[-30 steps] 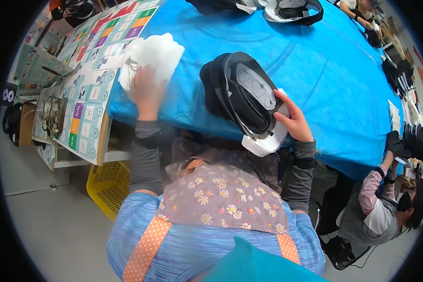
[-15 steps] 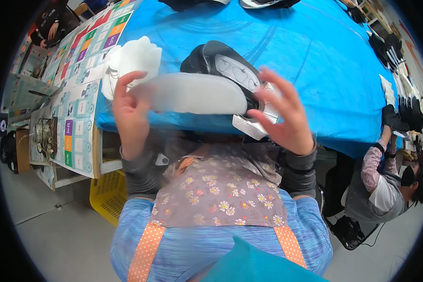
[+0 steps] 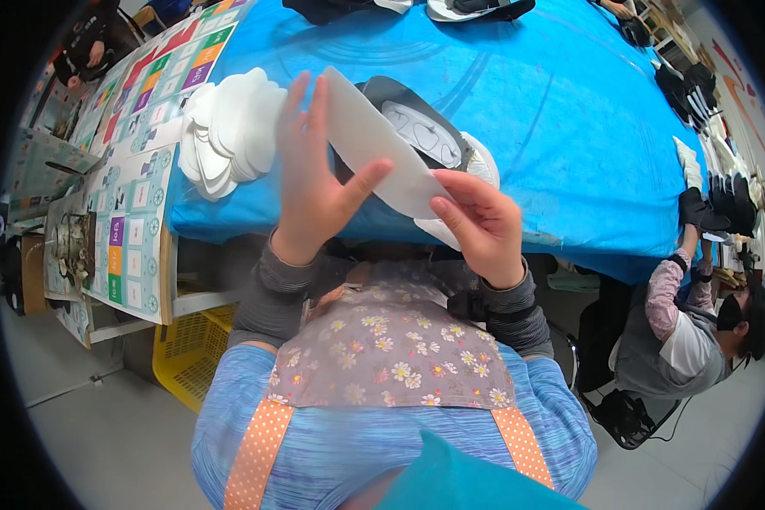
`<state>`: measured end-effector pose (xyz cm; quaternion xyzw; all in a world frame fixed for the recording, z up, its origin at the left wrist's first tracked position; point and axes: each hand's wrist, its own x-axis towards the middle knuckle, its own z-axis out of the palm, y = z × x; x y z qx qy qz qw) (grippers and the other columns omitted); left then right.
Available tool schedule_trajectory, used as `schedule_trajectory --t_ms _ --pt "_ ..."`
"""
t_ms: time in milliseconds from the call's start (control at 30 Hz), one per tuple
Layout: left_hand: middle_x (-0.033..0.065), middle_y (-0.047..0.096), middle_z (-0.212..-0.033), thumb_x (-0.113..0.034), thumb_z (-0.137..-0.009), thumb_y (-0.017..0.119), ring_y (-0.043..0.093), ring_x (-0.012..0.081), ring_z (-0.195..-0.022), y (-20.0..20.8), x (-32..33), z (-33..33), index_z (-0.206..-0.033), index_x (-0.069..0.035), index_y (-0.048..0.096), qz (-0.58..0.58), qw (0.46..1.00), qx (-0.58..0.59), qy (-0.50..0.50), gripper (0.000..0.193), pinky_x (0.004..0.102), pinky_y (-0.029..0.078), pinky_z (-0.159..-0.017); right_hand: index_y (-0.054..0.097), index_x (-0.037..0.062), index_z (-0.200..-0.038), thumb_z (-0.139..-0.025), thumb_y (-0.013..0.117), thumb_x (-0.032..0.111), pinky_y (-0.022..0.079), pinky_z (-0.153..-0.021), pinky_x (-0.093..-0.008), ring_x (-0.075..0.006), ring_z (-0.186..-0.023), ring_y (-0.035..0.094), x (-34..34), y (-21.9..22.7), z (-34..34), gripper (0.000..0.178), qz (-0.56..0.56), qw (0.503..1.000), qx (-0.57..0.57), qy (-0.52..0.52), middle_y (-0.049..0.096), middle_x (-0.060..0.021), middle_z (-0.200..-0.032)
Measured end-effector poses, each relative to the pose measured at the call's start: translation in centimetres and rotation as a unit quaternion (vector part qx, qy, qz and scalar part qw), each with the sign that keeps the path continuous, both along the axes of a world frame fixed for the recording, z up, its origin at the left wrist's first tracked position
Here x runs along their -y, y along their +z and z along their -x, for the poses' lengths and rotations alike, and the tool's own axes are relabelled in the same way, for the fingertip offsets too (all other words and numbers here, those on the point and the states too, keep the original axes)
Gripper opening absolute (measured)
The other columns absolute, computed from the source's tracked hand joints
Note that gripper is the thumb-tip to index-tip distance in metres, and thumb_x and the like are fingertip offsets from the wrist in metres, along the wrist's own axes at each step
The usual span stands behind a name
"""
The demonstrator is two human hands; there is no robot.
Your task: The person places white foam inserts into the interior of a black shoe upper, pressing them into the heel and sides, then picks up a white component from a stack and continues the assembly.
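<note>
A white insole-shaped sheet [image 3: 378, 140] is tilted over the near edge of the table. My right hand [image 3: 484, 223] pinches its lower end between thumb and fingers. Beside its upper end, my left hand [image 3: 314, 174] is open, with fingers stretched up and slightly blurred and the thumb over the sheet's edge; whether it touches the sheet I cannot tell. Behind the sheet lies a black shoe [image 3: 442, 106], bottom up, with a pale patterned panel; the sheet hides part of it. A loose pile of white insole-shaped sheets [image 3: 229, 132] lies to the left of my left hand.
A blue cover [image 3: 561, 127] spreads over the table, with dark shoes [image 3: 480, 8] at its far edge. Patterned boards [image 3: 132, 229] adjoin on the left, above a yellow plastic crate [image 3: 187, 353]. At the right sits a masked person [image 3: 688, 340], near more shoes [image 3: 731, 204].
The sheet has swung from nearly level to steeply slanted. My right hand, open before, now grips its lower end. My left hand has let go and moved right, uncovering more of the pile.
</note>
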<state>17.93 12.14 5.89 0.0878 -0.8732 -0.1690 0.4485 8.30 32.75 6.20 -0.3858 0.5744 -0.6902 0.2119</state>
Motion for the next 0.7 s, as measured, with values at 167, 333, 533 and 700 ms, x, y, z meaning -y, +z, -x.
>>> schedule_trajectory --t_ms 167,333,533,700 --pt "0.0231 0.046 -0.144 -0.058 -0.066 0.086 0.044 0.0390 -0.132 1.2 -1.6 0.1 -0.147 0.003 0.037 -0.068 0.975 0.058 -0.202 0.113 0.0472 0.036 -0.109 0.066 -0.0035 -0.119 -0.093 0.061 -0.007 0.052 -0.087 -0.0273 -0.0158 -0.100 0.067 -0.3 -0.3 -0.2 0.027 0.024 0.996 -0.053 0.061 0.071 -0.0117 -0.107" --pt "0.0164 0.062 -0.131 -0.029 -0.062 0.096 0.060 0.0250 -0.121 -0.7 -2.7 -0.7 -0.140 0.001 0.046 -0.306 0.883 0.067 -0.349 0.098 0.0372 0.047 -0.103 0.067 0.0006 -0.118 -0.088 0.065 -0.007 0.051 -0.085 -0.0296 -0.0212 -0.091 0.064 0.1 0.3 0.2 0.031 0.018 0.984 -0.137 0.110 0.066 -0.0121 -0.101" --pt "0.0142 0.066 -0.121 -0.020 -0.059 0.098 0.063 0.0228 -0.114 -0.1 -2.6 -1.5 -0.133 -0.002 0.052 -0.198 0.928 0.035 -0.313 0.089 0.0340 0.050 -0.096 0.044 0.0037 -0.145 -0.076 0.087 0.017 0.040 -0.110 -0.0364 -0.0232 -0.130 0.052 0.3 0.0 1.3 0.082 -0.008 0.991 0.000 0.130 0.052 -0.0116 -0.141" --pt "0.0067 0.067 -0.110 -0.037 -0.051 0.098 0.059 0.0256 -0.098 1.7 -2.0 -1.0 -0.124 -0.005 0.062 -0.080 0.935 0.032 -0.344 0.087 0.0378 0.045 -0.090 0.028 0.0007 -0.153 -0.068 0.092 0.019 0.034 -0.117 -0.0428 -0.0283 -0.139 0.045 -0.9 0.9 2.2 0.108 -0.076 0.969 -0.044 0.229 0.038 -0.0149 -0.154"
